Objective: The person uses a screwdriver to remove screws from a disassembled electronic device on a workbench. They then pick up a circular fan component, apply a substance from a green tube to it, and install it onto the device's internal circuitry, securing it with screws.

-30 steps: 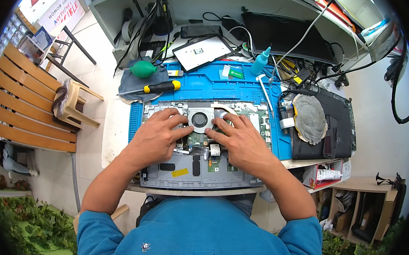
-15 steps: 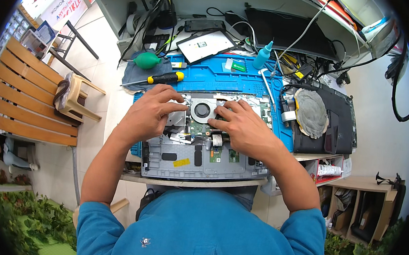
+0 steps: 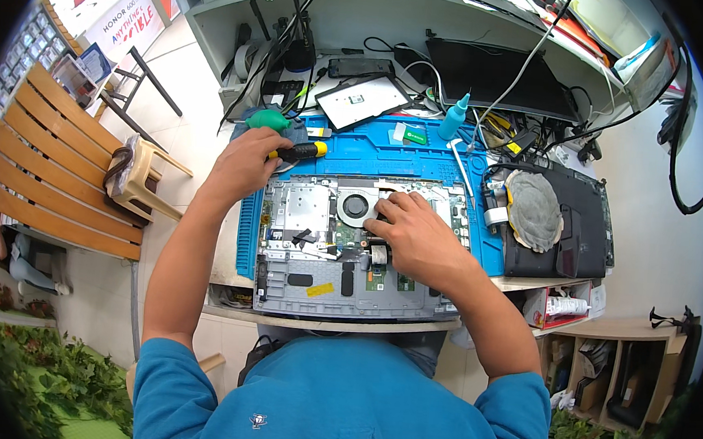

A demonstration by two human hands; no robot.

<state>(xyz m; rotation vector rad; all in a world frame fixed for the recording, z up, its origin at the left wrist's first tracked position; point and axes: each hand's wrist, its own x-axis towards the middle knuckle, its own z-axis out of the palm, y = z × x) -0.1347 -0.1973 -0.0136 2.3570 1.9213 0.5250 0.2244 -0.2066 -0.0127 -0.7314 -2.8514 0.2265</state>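
Observation:
An opened laptop lies on a blue mat, its boards and round fan exposed. My right hand rests at the fan's right side, fingers bent and apart, fingertips touching the laptop. At the mat's upper left, my left hand has its fingers curled onto the handle of a yellow-and-black screwdriver; the blade is hidden. A green rubber blower lies just beyond that hand on a dark cloth.
A teal bottle stands at the back. A dark laptop with a grey pad sits right. Tangled cables, a loose white-backed panel and a black screen fill the back. A wooden chair stands left.
My left hand has left the fan area and moved up and left onto the screwdriver. My right hand stays at the fan, shifted slightly in view.

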